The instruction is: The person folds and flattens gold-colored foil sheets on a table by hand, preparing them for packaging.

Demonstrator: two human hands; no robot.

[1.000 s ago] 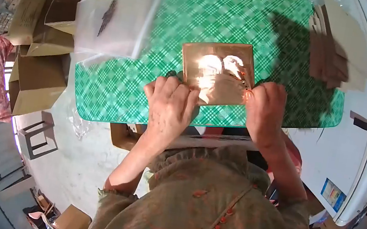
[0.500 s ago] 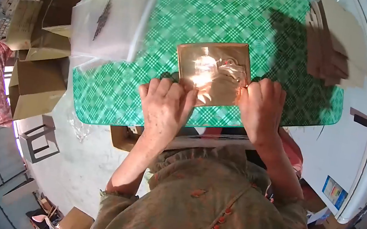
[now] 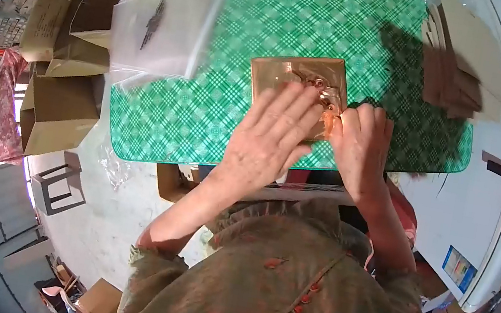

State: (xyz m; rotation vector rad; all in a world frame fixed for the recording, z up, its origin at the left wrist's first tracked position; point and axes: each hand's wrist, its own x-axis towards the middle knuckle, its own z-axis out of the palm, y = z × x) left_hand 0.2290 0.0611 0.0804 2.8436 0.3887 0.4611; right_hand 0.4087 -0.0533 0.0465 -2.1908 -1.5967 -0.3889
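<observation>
A flat, square, brown box (image 3: 271, 70) in shiny clear wrap lies near the front edge of the green plaid table (image 3: 295, 8). My left hand (image 3: 276, 121) rests flat over the box's left and middle part, its fingers stretched out. At the box's right front corner my right hand (image 3: 363, 135) is closed, pinching the edge of the clear wrap. Reddish cord or trim, hard to make out, shows under the wrap beyond my left fingertips.
A stack of clear plastic bags (image 3: 172, 31) lies on the table's left. Brown cardboard pieces (image 3: 452, 77) stand at the right. Open cardboard boxes (image 3: 62, 112) are beyond the left edge. A white appliance (image 3: 452, 217) borders the right side.
My left hand has let go of the box's left front corner and moved right and up onto its top, with fingers now spread flat. My right hand stays at its corner.
</observation>
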